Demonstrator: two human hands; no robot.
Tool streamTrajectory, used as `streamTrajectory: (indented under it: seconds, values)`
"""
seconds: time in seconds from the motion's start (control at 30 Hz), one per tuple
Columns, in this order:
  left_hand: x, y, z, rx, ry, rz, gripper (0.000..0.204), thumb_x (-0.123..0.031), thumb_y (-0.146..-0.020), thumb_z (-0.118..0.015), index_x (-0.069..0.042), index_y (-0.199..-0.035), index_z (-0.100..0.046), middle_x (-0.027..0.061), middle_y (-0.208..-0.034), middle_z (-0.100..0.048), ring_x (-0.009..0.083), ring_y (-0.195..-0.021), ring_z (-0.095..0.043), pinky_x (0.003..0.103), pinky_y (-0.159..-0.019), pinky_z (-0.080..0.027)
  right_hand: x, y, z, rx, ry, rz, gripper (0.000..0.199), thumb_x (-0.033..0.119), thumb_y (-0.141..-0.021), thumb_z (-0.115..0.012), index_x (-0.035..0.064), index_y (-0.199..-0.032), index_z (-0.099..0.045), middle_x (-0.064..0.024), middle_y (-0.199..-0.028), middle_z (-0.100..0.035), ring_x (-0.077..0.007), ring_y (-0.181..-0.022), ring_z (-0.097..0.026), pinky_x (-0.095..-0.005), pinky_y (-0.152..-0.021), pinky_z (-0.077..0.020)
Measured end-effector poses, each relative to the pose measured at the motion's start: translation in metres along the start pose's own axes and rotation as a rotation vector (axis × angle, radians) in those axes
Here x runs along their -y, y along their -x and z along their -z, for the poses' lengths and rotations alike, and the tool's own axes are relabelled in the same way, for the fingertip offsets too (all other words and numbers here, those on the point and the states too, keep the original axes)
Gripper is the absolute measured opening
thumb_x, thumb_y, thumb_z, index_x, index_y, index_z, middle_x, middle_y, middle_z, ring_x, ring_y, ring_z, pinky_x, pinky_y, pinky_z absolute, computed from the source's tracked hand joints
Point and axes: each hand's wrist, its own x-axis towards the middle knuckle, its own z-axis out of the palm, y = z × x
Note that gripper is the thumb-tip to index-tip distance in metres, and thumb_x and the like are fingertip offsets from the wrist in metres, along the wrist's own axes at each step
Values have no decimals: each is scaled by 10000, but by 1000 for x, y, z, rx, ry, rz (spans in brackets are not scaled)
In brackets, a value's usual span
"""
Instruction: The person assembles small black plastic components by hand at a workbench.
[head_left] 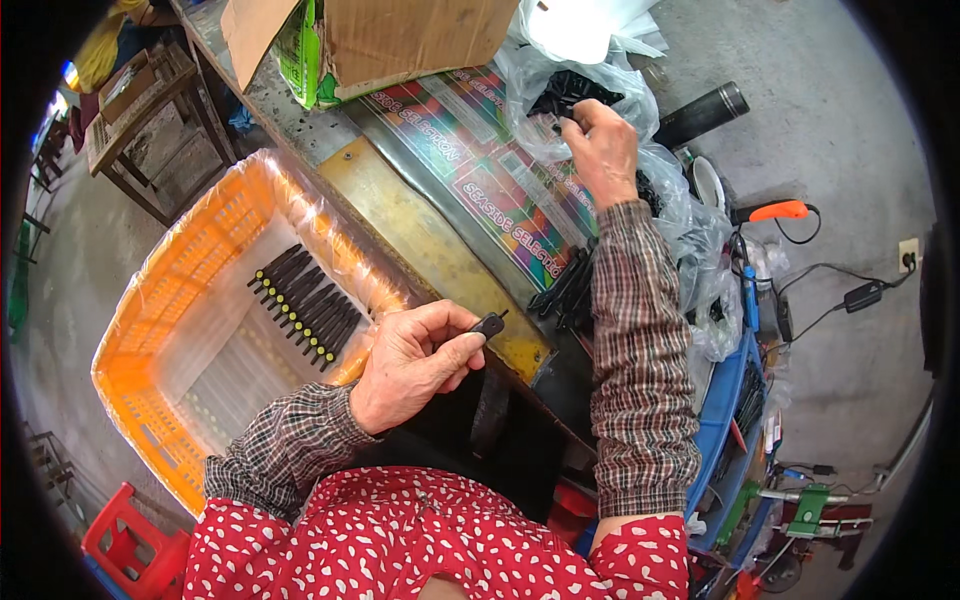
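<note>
My left hand point(415, 362) pinches a small black plastic part point(489, 324) just right of the orange crate point(170, 285). The crate is lined with clear plastic and holds a neat row of several black parts with yellow tips point(308, 305). My right hand point(600, 145) reaches far forward into a clear plastic bag point(560, 90) full of loose black parts point(570, 92) and closes its fingers on some of them. A small pile of black parts point(565, 290) lies on the bench beside my right forearm.
A colourful printed sheet point(480, 165) covers the bench. A cardboard box point(400, 40) stands at the far end. A blue tray point(735, 400) with tools, cables and an orange-handled tool point(778, 211) are on the right. A wooden stool point(140, 110) and red stool point(125, 540) stand left.
</note>
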Motion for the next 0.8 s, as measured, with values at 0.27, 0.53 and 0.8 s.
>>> streamTrajectory:
  seconds: [0.27,0.53,0.8]
  values:
    - [-4,15,-17,57,38,105,124,-105,-914,-587,0,-979,-592,31,-741,-621,42,-561,-506,162,-462,-378,57,114,88,278,-910,-347,143,17,-852,-557,-53,-973,-585,-55,-685,-617,-83,-587,-594,-201,-528,-467]
    - [18,29,-49,180,60,230,130,-117,-912,-596,-3,-972,-610,11,-735,-613,33,-559,-501,159,-459,-373,65,227,124,194,-1260,-481,189,92,-895,-571,-48,-1021,-558,-86,-774,-625,-138,-638,-629,-237,-549,-506]
    - [36,40,-78,262,36,309,134,-112,-913,-590,-1,-984,-614,16,-741,-614,34,-553,-496,158,-453,-364,64,286,135,54,-1378,-531,209,103,-907,-564,-54,-1043,-548,-102,-805,-630,-150,-660,-645,-237,-566,-524]
